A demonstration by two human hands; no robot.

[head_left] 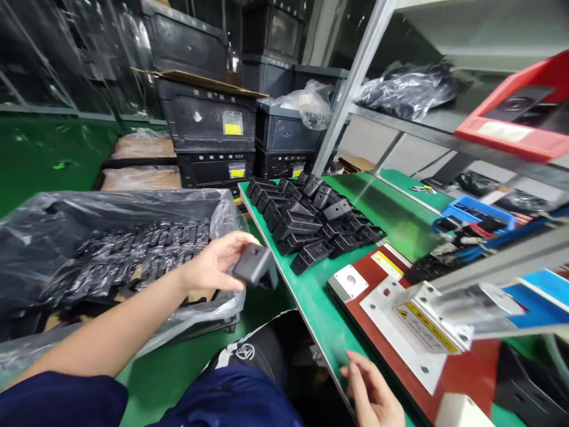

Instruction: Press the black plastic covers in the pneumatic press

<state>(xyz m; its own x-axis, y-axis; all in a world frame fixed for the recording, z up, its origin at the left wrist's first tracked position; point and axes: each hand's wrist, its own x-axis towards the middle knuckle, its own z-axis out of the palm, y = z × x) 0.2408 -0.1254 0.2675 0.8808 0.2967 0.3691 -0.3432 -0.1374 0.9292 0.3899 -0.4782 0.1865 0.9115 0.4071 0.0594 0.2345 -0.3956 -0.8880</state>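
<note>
My left hand (222,261) grips a black plastic housing (254,264), held in the air between the lined bin and the table's edge. Thumb and fingers close on its left end. At the near edge of the green table (322,311), my right hand (371,388) holds nothing, its fingers loosely curled and a little apart. Similar black housings (296,222) stand clustered on the far part of the table. To the left, a large bin lined with clear plastic (178,198) contains many black parts (102,261), some in film.
A press machine with a red-brown base (377,284) and metal column stands on the table's right. Behind it are a blue tray (482,213) and a red bin (511,112) on a shelf. Stacked dark crates (208,118) rise at the back.
</note>
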